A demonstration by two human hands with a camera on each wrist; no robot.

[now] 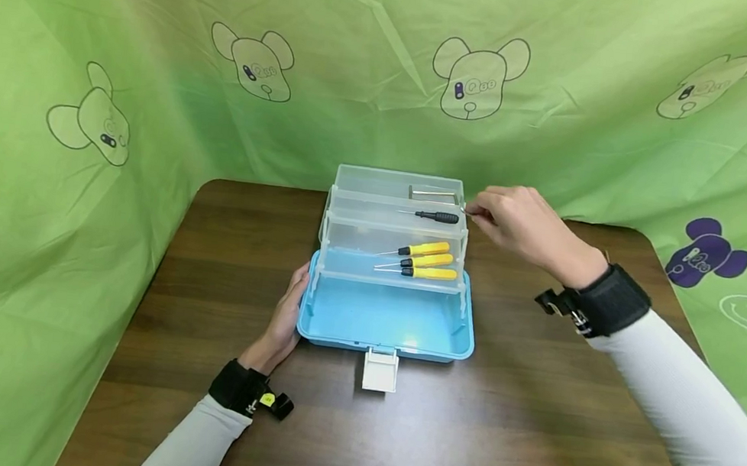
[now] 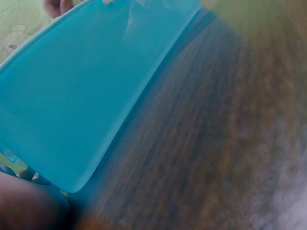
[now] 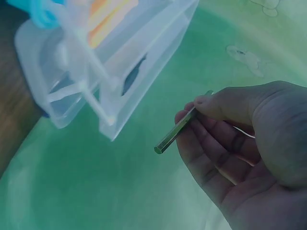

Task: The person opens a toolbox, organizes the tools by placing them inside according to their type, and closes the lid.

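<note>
A light-blue toolbox (image 1: 381, 318) stands open on the table with its clear stepped trays (image 1: 352, 234) raised. Against its left side wall rests my left hand (image 1: 280, 322), fingers along the wall; only part of that hand shows in the left wrist view. Just right of the top tray, my right hand (image 1: 516, 218) pinches a metal hex key (image 3: 175, 136) between thumb and fingers. Yellow-handled screwdrivers (image 1: 431, 262) lie in the lower tray, a black screwdriver (image 1: 441, 217) in the tray above. Further hex-key-like metal (image 1: 433, 193) lies in the top tray.
The white latch (image 1: 380, 372) hangs down at the toolbox's front. Brown wooden table (image 1: 496, 431) surrounds the box. A green printed cloth (image 1: 362, 93) rises close behind the trays and along both sides.
</note>
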